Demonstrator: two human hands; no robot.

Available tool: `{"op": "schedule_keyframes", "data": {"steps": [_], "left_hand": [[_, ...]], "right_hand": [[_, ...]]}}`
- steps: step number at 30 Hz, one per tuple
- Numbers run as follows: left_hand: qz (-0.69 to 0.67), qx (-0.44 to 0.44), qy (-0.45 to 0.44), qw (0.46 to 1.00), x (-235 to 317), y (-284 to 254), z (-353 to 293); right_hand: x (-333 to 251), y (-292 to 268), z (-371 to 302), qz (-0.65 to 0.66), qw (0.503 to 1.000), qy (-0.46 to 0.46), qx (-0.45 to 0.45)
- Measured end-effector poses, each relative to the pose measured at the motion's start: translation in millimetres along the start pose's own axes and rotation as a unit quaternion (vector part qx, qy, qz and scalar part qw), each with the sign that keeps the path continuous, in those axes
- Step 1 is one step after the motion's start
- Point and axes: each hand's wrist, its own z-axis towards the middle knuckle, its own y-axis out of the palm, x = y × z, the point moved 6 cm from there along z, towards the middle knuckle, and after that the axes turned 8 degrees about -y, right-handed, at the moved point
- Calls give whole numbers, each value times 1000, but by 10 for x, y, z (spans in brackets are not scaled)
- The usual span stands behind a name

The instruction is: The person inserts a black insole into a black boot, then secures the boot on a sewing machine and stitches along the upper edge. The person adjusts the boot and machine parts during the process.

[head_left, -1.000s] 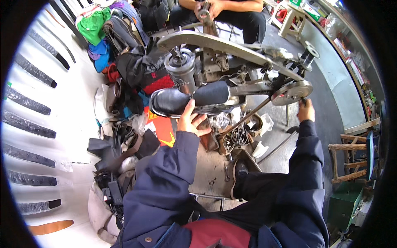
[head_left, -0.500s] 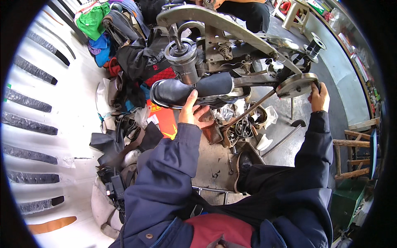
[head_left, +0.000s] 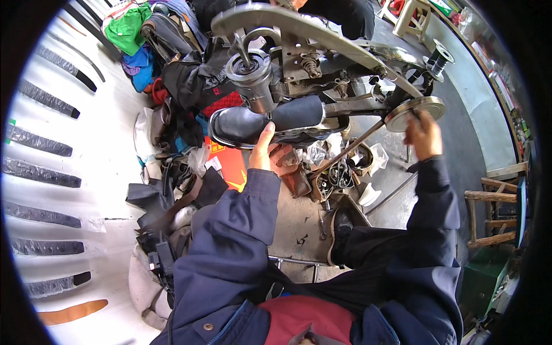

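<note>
A black leather boot [head_left: 238,125] lies sideways under the round metal head [head_left: 250,80] of a shoe-patching sewing machine, the needle bar coming down onto it. My left hand [head_left: 262,150] grips the boot's near edge, thumb on the upper beside the needle; its other fingers are hidden beneath. At the machine's right end my right hand [head_left: 424,137] is on the metal handwheel [head_left: 402,118], fingers curled at its rim and smeared by motion. The machine's long arm [head_left: 328,34] curves across above the boot.
Under the machine stand boxes of tools and scraps [head_left: 336,181]. Bags and leather pieces [head_left: 152,198] pile up at left. A spool [head_left: 440,60] sits behind the handwheel, and a wooden stool [head_left: 494,210] stands at right. Another person's hand [head_left: 296,3] shows at the top.
My right hand has moved from the handwheel's right side to its near front, to the left. My left hand's fingers have tucked under the boot; its thumb remains by the needle.
</note>
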Motion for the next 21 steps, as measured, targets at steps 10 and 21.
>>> {"op": "schedule_keyframes", "data": {"steps": [10, 21], "left_hand": [[10, -3, 10, 1000, 26, 40, -101], [29, -24, 15, 999, -6, -26, -56]], "right_hand": [[1304, -368, 60, -174, 965, 172, 91], [-67, -132, 39, 64, 998, -20, 19]]}}
